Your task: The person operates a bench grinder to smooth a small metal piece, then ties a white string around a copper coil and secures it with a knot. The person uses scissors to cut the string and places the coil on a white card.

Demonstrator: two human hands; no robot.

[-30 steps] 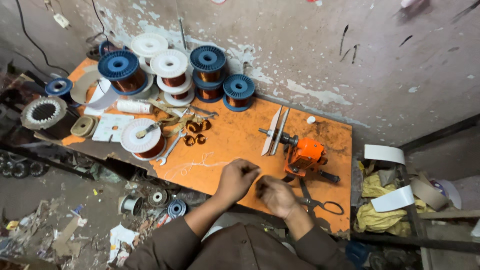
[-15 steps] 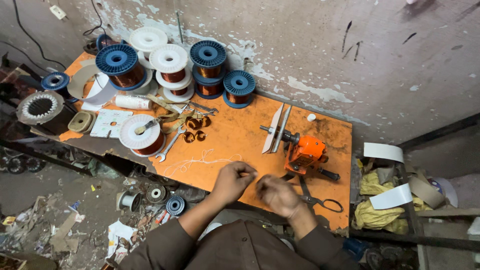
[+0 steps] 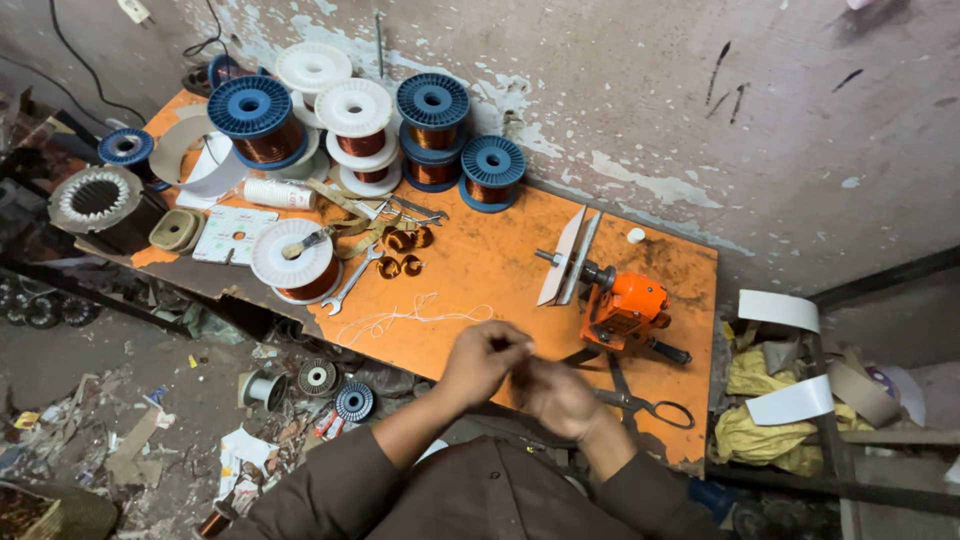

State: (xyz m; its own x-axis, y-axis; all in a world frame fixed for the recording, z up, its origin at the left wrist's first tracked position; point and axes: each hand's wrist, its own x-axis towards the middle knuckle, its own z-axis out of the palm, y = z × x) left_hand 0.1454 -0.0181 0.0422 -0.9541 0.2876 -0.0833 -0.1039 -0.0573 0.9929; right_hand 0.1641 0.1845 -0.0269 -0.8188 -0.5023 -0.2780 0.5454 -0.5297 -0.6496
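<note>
Head view, the only one I have, looks down on an orange table (image 3: 480, 260) against a rough wall. My left hand (image 3: 482, 358) and right hand (image 3: 553, 392) are together over the near edge of the table, fingers pinched narrow, touching each other. I judge they hold something thin between the fingertips, probably the end of the white string (image 3: 410, 318), but the piece inside the fingers is too small and I cannot tell for sure.

The string lies on the table just beyond the left hand, in loose loops. Its long axis runs roughly left to right, and one end points toward my hands.

How far the work is: I judge it is early or in the middle. The small copper coils (image 3: 402, 252) lie finished-looking but loose near the wrench (image 3: 350, 285), and none appears tied yet, as far as I can see.

Beside the right hand are scissors (image 3: 640, 400) and an orange hand winder (image 3: 622, 305). Many spools of copper wire (image 3: 432, 125) stand at the far side.
</note>
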